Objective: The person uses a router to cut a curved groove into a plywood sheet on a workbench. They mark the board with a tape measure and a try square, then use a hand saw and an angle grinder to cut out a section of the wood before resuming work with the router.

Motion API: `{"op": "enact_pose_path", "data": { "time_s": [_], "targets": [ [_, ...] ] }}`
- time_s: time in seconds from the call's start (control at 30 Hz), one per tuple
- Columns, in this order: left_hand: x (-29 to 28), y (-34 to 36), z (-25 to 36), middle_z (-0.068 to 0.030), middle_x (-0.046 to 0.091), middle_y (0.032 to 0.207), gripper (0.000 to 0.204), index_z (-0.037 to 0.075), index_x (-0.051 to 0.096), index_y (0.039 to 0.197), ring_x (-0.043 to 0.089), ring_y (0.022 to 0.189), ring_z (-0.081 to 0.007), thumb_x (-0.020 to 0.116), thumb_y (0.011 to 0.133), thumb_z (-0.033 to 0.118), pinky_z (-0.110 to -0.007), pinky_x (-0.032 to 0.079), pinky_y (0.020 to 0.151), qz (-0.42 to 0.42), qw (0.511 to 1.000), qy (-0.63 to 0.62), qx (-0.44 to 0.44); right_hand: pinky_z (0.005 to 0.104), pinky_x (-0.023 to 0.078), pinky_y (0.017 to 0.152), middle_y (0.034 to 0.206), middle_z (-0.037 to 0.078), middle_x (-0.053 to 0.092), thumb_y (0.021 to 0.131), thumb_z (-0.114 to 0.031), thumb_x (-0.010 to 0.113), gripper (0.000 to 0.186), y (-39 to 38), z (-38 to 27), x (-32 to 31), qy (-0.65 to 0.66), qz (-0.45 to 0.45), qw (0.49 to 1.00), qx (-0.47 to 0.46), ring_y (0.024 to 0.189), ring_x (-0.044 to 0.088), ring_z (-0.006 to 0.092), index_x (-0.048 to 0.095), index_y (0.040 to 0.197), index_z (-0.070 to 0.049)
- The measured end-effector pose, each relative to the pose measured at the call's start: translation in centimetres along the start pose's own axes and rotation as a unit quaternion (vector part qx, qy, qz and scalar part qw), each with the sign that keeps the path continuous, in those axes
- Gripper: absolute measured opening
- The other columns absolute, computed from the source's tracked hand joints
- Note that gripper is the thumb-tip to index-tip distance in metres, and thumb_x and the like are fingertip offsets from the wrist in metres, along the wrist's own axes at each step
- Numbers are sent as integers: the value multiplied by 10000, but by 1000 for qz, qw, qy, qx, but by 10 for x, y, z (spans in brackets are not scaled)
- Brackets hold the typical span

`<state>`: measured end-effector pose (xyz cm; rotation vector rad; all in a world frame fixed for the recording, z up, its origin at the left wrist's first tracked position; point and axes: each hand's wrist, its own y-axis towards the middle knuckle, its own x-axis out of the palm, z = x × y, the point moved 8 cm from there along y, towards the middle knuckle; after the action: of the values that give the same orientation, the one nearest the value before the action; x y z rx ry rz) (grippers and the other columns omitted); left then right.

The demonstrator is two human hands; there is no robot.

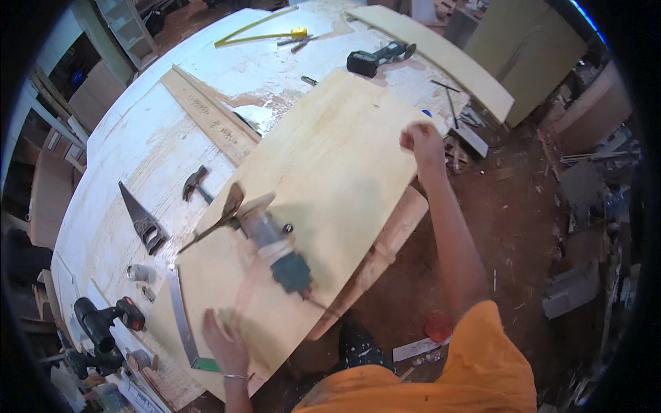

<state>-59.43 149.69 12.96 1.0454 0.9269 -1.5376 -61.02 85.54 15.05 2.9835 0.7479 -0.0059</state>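
From here I see matt, smooth wood in the pale board [337,151], a scuffed counter [148,134], smooth metal in the square's blade [180,316], matt cloth in the orange sleeve [478,347].

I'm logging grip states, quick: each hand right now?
Left hand: open, over the plywood panel.
Right hand: curled by the panel's right edge; whether it grips cannot be told.
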Motion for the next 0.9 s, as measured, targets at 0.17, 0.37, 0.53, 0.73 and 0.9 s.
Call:
{"op": "enact_pose_path", "data": {
  "time_s": [0.17, 0.37, 0.53, 0.73, 0.9],
  "targets": [
    [91, 7, 66, -347, 132, 1653, 743, -88, 226, 1579, 143, 1544, -487, 495, 1033, 337, -520, 152, 1262, -78, 993, 41, -82, 447, 534, 968, 1108, 211, 716, 874, -415, 727, 551, 243, 62, 58, -289, 38, 948, -131, 1068, 692, 366, 570, 1260, -55],
    [99, 15, 75, -374, 77, 1654, 785, -88, 104, 1604, 66, 1555, -511, 383, 1054, 397, -560, 117, 1257, -153, 982, 62, -93, 514, 437, 1103, 1348, 224, 628, 801, -593, 783, 993, 406, 122, 127, -472, -88, 851, -212, 1275, 579, 436, 340, 1577, -159],
    [82, 16, 67, -389, 99, 1642, 773, -100, 144, 1591, 103, 1545, -524, 417, 1038, 367, -559, 145, 1253, -130, 984, 92, -79, 473, 419, 1133, 1406, 217, 593, 756, -512, 855, 1045, 410, 144, 162, -411, -123, 894, -129, 1297, 580, 366, 315, 1588, -185],
    [76, 18, 76, -393, 162, 1627, 786, -110, 205, 1571, 158, 1533, -525, 519, 996, 324, -543, 187, 1249, -132, 986, 46, -90, 369, 495, 1040, 1314, 194, 644, 752, -408, 897, 866, 416, 106, 110, -279, -84, 949, -121, 1218, 626, 292, 497, 1422, -30],
    [62, -6, 75, -325, 442, 1522, 560, -107, 482, 1423, 415, 1443, -445, 576, 986, 230, -471, 365, 1172, -61, 992, -68, -87, 309, 519, 976, 1190, 102, 664, 857, -288, 855, 605, 409, 35, 70, 4, -273, 961, -31, 1103, 643, 164, 592, 1311, 14]
  ]
}}
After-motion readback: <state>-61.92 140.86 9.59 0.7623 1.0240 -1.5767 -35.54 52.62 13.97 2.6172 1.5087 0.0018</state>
